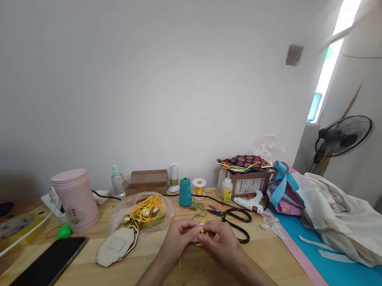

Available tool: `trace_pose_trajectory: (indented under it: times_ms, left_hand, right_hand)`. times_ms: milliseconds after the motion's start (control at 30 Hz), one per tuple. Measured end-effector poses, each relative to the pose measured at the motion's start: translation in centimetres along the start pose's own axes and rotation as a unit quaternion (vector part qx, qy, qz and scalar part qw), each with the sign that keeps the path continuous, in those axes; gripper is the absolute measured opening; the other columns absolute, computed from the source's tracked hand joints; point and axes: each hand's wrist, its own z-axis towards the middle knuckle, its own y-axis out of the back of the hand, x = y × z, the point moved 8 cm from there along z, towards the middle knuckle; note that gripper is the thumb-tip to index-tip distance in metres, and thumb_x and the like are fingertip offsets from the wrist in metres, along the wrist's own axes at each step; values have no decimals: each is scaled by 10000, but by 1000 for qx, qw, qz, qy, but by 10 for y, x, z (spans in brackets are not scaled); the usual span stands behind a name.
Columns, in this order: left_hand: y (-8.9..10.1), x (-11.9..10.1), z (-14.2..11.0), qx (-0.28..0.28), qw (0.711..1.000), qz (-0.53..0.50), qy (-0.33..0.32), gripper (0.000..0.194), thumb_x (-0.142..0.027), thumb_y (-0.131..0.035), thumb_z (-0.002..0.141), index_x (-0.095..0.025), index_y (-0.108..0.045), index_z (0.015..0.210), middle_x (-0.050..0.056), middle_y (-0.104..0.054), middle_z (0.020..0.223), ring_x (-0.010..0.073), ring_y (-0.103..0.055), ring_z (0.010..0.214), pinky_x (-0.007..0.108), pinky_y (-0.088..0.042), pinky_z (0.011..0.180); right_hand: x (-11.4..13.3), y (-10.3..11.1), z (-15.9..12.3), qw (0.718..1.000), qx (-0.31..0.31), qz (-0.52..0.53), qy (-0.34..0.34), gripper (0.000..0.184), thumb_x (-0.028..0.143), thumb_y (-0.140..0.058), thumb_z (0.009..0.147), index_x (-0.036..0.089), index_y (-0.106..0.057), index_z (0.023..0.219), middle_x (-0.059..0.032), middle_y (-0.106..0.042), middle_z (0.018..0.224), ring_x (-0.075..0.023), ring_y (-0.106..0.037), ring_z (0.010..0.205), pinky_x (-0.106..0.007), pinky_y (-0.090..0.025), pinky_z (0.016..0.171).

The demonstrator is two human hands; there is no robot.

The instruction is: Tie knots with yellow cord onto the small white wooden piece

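Both hands meet over the front middle of the wooden table. My left hand (183,235) pinches a thin yellow cord (202,228) between thumb and fingertips. From the other side, my right hand (220,239) closes its fingers on the same cord. A loose end of it hangs below the left hand. Something small and yellow lies under the fingertips, mostly hidden. Just beyond the right hand lie black-handled scissors (234,218), and some green cord (198,207) is behind the hands. A plastic bag (167,210) of yellow cords and gold beads sits left of my left hand.
Teal thread (185,192), a yellow spool (199,187), a glue bottle (226,190) and a white glue gun (250,202) stand or lie behind. At left are a pink cup (77,203), a phone (49,264) and octagonal boards (115,247). Blue and pink sheets (345,273) with cloth cover the right.
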Motion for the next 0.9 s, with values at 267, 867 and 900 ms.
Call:
trace_pose_trajectory:
  times_ms: [267,867,900]
  left_hand:
    - [28,-22,-1,-119,969,206,-71,259,-301,-585,633,-170,-644,849,63,-622,807,197,-538,727,275,-412,623]
    - [-12,5,-1,8,999,-5,32,298,-366,-556,674,-142,-673,831,69,-674,797,222,-570,796,312,-425,731]
    - [-11,4,-2,4,999,-19,31,288,-359,-568,666,-137,-678,812,70,-673,801,219,-571,790,310,-425,732]
  right_hand:
    - [-22,-7,1,984,8,150,-93,257,353,-527,706,143,-648,620,-4,-566,542,-122,-477,526,-207,-344,488]
    - [-18,-17,-1,981,29,175,-75,282,360,-501,733,149,-644,613,14,-519,508,-107,-448,500,-197,-342,470]
    - [-18,-16,-1,981,26,175,-79,276,360,-510,726,148,-645,612,14,-522,506,-106,-446,498,-197,-340,469]
